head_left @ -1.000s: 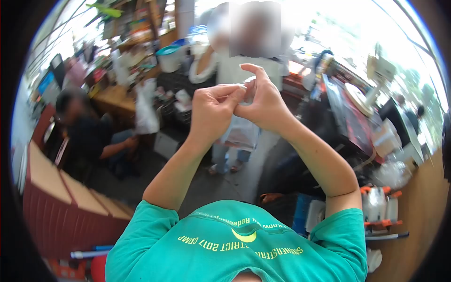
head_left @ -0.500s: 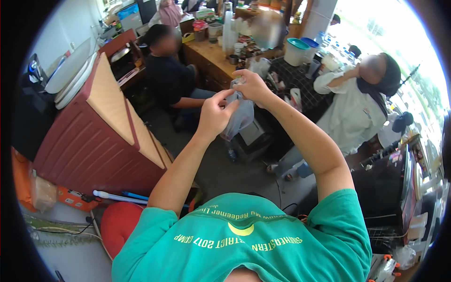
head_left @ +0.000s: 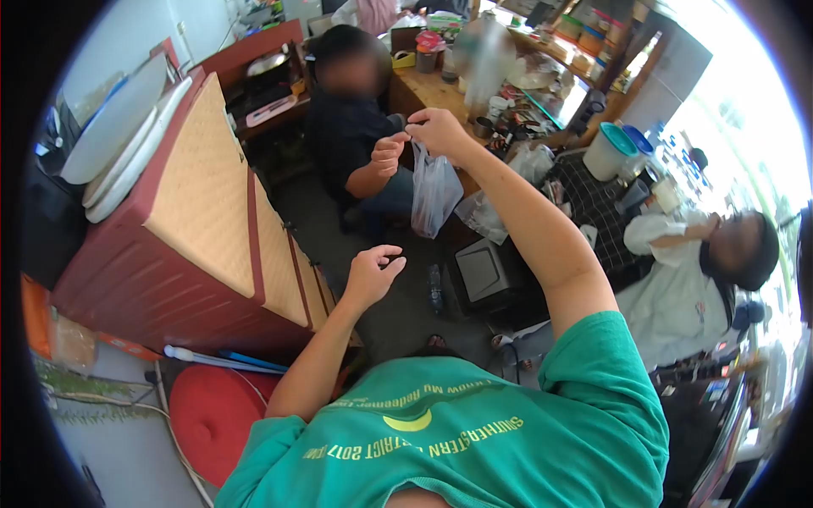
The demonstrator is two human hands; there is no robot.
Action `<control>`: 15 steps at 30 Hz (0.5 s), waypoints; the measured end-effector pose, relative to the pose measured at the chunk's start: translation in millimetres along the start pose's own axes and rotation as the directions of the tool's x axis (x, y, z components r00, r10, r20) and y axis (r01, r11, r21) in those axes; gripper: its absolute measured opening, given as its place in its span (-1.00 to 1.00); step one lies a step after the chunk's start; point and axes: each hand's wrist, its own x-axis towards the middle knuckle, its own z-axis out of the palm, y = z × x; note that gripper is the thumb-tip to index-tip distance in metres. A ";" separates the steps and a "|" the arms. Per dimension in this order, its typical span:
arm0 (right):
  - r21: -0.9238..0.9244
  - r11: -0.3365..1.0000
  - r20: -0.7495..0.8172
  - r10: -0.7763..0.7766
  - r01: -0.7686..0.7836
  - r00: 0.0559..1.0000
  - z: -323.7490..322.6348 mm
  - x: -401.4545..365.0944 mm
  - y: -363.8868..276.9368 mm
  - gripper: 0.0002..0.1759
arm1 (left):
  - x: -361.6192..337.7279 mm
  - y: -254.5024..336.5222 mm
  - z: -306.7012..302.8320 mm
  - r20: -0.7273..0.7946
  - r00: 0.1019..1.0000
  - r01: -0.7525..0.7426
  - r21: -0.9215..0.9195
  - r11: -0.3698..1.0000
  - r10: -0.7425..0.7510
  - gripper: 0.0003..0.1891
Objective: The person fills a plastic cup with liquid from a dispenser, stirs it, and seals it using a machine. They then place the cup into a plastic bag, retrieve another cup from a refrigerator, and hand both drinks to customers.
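Now left fingers (head_left: 387, 251) farther off, half-spread, empty; right fingers (head_left: 427, 116) pinched on the bag (head_left: 434, 196)

Prob. shop: cluttered desk (head_left: 432, 91), tubs (head_left: 604, 159).

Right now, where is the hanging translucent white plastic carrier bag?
In the head view's upper middle, the bag hangs from the wearer's bare right hand, just picture-right of the outstretched hand of the seated, dark-shirted person.
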 end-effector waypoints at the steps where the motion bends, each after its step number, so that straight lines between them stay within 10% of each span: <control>1: -0.006 1.000 0.031 0.000 0.000 1.000 1.2 11.5 9.8 -0.58 | 4.9 -9.4 2.5 0.017 1.000 0.016 0.032 0.999 -0.017 -0.64; 7: -0.205 0.943 0.103 -0.244 0.261 0.964 -0.8 86.3 41.4 -0.63 | 25.1 -63.6 12.9 0.037 0.984 0.167 0.112 0.980 -0.172 -0.64; 15: -0.364 0.900 0.050 -0.237 0.238 0.970 -8.4 133.2 85.0 -0.34 | 68.0 -128.1 35.3 0.019 0.969 0.245 0.094 0.965 -0.248 -0.63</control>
